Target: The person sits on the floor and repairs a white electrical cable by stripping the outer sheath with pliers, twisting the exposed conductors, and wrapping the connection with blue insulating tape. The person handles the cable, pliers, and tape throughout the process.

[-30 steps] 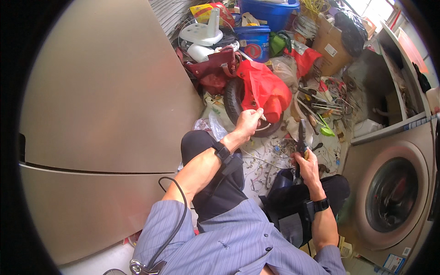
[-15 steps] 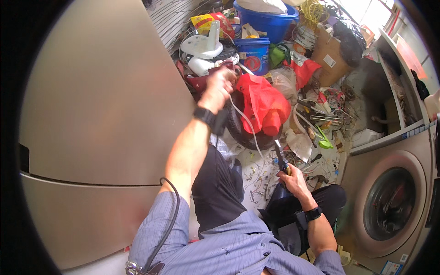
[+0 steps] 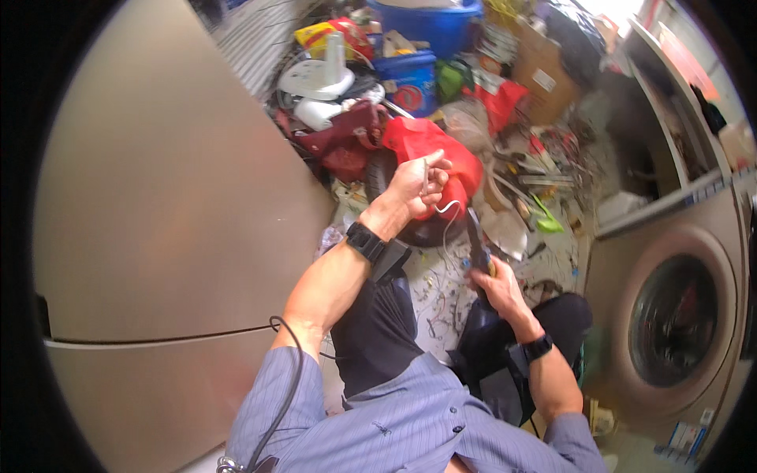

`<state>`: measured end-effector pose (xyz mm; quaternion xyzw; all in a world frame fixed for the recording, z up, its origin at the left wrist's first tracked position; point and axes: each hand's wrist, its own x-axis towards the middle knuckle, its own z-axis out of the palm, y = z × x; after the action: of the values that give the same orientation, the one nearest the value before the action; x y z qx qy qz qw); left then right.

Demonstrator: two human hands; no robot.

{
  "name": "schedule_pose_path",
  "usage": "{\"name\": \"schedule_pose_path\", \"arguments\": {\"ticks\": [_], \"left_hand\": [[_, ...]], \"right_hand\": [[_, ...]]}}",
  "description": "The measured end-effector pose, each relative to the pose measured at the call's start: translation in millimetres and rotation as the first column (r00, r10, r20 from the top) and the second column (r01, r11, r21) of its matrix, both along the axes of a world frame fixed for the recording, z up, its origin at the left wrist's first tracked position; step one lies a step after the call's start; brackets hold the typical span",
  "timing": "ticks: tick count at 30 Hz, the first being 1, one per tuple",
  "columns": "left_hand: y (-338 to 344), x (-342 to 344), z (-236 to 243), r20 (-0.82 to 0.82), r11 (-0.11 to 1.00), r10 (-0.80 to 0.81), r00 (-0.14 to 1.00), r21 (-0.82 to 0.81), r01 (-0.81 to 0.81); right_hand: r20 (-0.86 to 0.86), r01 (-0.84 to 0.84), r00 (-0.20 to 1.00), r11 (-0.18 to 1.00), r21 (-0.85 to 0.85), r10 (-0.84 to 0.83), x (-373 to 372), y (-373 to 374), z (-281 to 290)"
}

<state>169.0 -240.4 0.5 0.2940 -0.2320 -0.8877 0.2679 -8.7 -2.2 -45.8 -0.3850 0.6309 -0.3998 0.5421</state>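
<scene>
My left hand (image 3: 423,183) is closed around a thin white cable (image 3: 449,207), in front of a red bag (image 3: 465,164). From under that hand the cable loops and hangs down toward the floor. My right hand (image 3: 497,285) grips a dark, narrow hand tool (image 3: 475,236) with some yellow at its grip. It points upward, close to the cable's hanging part; whether they touch I cannot tell. The tool's exact kind does not show. Behind the red bag lies a black tyre-like ring (image 3: 426,233), partly covered.
A large metallic cabinet (image 3: 173,197) stands at the left, a front-loading washing machine (image 3: 670,331) at the right. Small scraps litter the floor (image 3: 434,276). Farther back are blue buckets (image 3: 414,83), a dark red bag (image 3: 343,142), a white stand (image 3: 315,79) and a cardboard box (image 3: 544,79).
My left hand has come nearer and to the right, bringing the cable in front of the red bag. My right hand still holds the tool, slightly higher and farther left. The view has shifted a little.
</scene>
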Motion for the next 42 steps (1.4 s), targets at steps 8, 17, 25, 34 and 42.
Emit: {"name": "schedule_pose_path", "arguments": {"ticks": [8,17,25,34,42], "left_hand": [[47,-33,-9,-0.138,0.991,-0.128,0.982,0.031,0.134],[32,-50,4,-0.145,0.958,0.086,0.986,-0.259,-0.122],[31,-51,12,-0.097,0.767,0.089,0.991,-0.628,-0.130],[49,-54,32,0.026,0.766,0.103,0.994,-0.639,-0.063],[60,-54,45,0.095,0.754,-0.012,0.995,-0.653,0.072]], "right_hand": [[0.248,0.159,0.962,0.974,-0.160,-0.116,1,-2,13],[0.243,0.243,0.933,0.963,0.114,-0.264,-15,13,-16],[0.082,-0.124,0.992,0.727,0.676,0.092,31,40,-153],[-0.335,-0.424,0.605,0.648,0.633,0.723,89,83,-272],[-0.619,-0.032,0.689,0.869,0.495,0.378,53,78,-299]]}}
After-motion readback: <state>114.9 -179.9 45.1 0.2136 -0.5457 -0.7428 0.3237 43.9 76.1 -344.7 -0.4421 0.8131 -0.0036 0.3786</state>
